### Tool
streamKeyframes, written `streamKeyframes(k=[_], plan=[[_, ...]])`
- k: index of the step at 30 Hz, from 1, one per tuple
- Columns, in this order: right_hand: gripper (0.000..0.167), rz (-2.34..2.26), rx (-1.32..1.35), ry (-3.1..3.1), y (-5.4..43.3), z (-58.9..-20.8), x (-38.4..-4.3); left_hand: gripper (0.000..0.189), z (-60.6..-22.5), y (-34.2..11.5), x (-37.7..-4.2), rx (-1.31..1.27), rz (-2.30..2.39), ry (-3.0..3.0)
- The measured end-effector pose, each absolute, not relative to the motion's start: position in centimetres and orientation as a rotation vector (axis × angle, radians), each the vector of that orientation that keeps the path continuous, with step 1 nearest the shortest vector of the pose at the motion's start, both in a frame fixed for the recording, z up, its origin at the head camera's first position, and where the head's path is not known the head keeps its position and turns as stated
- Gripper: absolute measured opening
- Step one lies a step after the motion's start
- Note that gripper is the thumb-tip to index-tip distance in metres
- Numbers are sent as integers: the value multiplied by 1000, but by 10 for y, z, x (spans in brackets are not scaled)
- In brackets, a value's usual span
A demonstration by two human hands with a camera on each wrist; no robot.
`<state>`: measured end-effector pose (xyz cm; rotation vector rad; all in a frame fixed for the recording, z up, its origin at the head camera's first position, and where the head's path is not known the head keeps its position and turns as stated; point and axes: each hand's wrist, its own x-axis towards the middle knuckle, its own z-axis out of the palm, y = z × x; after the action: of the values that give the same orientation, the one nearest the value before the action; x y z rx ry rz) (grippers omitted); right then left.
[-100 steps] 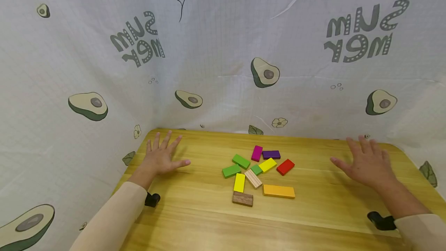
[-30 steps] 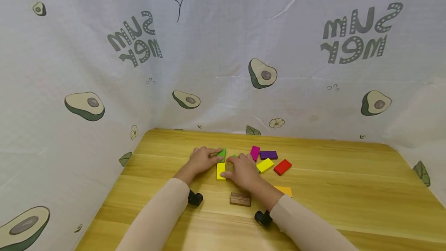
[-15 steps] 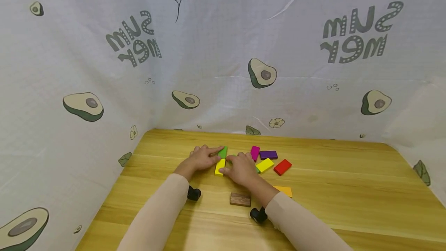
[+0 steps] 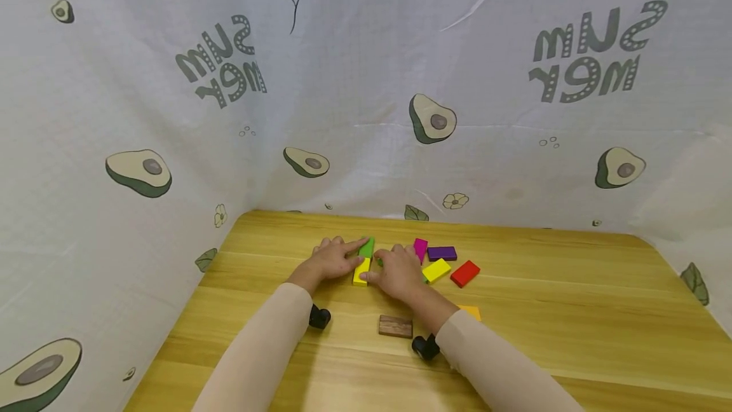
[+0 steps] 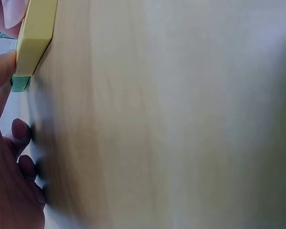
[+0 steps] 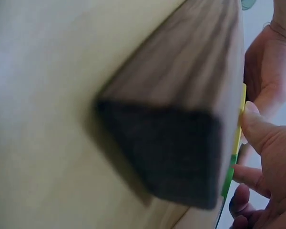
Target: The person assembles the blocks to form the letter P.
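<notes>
Yellow block (image 4: 363, 268) and green block (image 4: 366, 250), end to end between 2 hands

Head view: the 2 blocks lie flat on the table (image 4: 572, 297). The left hand (image 4: 330, 260) lays a straight index finger on the green block and its thumb against the yellow block, pressing rather than gripping. The right hand (image 4: 397, 275) has its thumb on the yellow block; whether it pinches anything, I cannot tell. Under its fingers a sliver of another green block (image 4: 380, 262) shows, which could get shoved if they sweep inward. Uneven pressure from the 2 hands could twist the row at its joint.

Left wrist view: the yellow block hides most of the green block. A slipping fingertip might push the pair apart.

Right wrist view: the brown block (image 6: 167, 62) looms close to the lens, so a swing of that wrist could knock it askew.
</notes>
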<state>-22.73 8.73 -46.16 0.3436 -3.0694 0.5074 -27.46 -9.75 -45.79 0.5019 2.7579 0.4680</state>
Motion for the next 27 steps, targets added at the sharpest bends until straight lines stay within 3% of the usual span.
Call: streamKeyframes(k=[14, 27], plan=[[51, 482, 254, -3201, 119, -446, -226, 54, -459, -98, -276, 487, 487, 2758], [76, 797, 339, -3288, 116, -445, -226, 53, -460, -96, -279, 482, 474, 2761]])
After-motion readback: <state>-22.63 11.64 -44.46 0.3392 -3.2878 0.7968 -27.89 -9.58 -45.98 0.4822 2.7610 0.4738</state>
